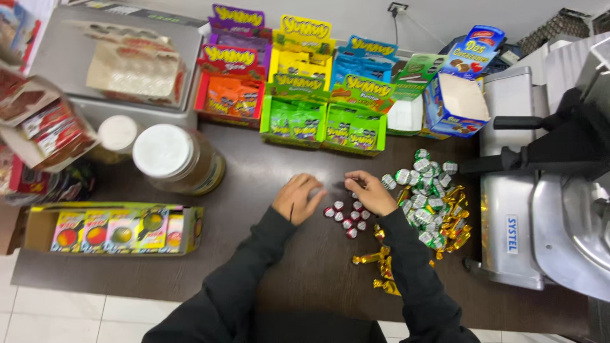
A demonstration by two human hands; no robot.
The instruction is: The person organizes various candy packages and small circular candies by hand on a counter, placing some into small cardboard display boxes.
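Sorting went best kept tight: the small red-and-silver foil-wrapped sweets (348, 215) lay clustered mid-table (279, 267), the left hand (297, 197) curled loosely beside them, empty. The right hand (370, 190), fingers (353, 178) pinched just beyond them, possibly held one; I could not tell.

Dark brown tabletop (286, 267). On it: red-wrapped sweets (348, 216) in small cluster at ctr; green-wrapped sweets (422, 190) and gold-wrapped sweets (387, 260) piled to the right. Two white-lidded jars (171, 159) at left, yellow carton of packets (114, 228) near front edge, coloured display boxes (298, 82) along back, grey slicer machine (540, 209) far right.
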